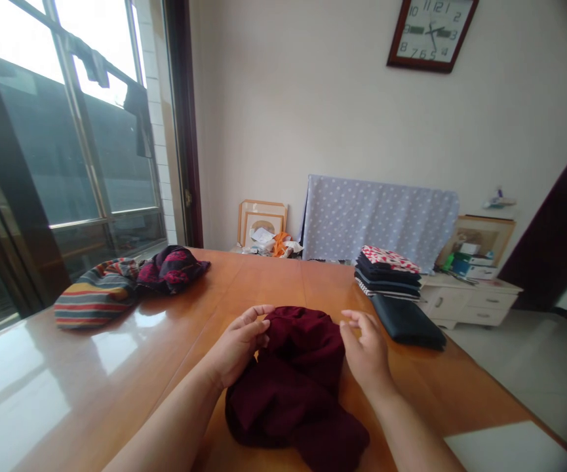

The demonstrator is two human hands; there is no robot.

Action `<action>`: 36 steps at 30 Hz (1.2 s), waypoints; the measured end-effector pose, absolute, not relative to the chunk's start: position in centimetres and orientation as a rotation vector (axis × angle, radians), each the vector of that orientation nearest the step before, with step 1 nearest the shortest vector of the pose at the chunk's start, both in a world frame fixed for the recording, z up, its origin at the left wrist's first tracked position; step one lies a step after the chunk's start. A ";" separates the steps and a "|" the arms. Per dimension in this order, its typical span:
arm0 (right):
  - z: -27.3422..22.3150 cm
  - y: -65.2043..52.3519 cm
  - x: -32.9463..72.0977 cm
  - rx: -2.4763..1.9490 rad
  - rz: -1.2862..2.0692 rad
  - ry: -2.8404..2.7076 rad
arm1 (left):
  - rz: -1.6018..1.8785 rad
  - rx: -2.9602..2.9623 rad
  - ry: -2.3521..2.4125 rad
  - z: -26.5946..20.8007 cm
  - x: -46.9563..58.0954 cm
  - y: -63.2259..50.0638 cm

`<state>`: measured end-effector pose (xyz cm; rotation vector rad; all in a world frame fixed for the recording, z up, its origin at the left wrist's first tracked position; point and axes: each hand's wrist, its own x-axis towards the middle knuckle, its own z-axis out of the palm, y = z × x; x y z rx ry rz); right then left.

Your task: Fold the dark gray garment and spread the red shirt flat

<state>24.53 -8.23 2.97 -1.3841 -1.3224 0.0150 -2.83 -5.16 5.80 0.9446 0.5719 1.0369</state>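
A dark maroon cloth garment (297, 400) lies loosely bunched on the table in front of me; its exact kind does not show. My left hand (246, 341) is at the garment's upper left edge, thumb and index finger closed on the cloth there. At the upper right edge, my right hand (368, 351) has its fingers loosely curved and apart, the thumb tip beside or just touching the fabric. No firm hold shows in that hand.
On the wooden table (204, 367), a striped cloth (99, 295) and a dark pink-patterned cloth (172, 269) lie at far left. A folded clothes stack (387, 278) and a folded black item (408, 321) sit at right. White paper (514, 449) lies near the right edge.
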 end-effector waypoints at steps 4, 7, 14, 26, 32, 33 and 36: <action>4.2 -10.3 21.2 -1.151 0.196 -1.600 | 0.958 0.962 0.558 5.7 -2.0 -5.5; 4.5 -11.3 19.4 -1.027 0.332 -1.744 | 0.927 0.986 0.562 5.6 -1.4 -5.8; 3.7 -11.2 18.7 -1.064 0.292 -1.730 | 0.885 0.991 0.599 5.8 -1.1 -6.1; 5.5 -12.1 19.7 -1.064 0.707 -1.488 | 0.914 0.968 0.591 5.2 -1.1 -5.5; 8.2 -15.2 21.8 -0.702 1.903 -1.655 | 0.961 0.913 0.616 4.8 -1.6 -4.9; 8.5 -15.6 22.0 -0.683 2.025 -1.698 | 0.968 0.903 0.625 4.8 -1.6 -4.8; 8.7 -15.9 22.5 -0.709 2.149 -1.680 | 0.972 0.883 0.640 4.9 -1.7 -4.8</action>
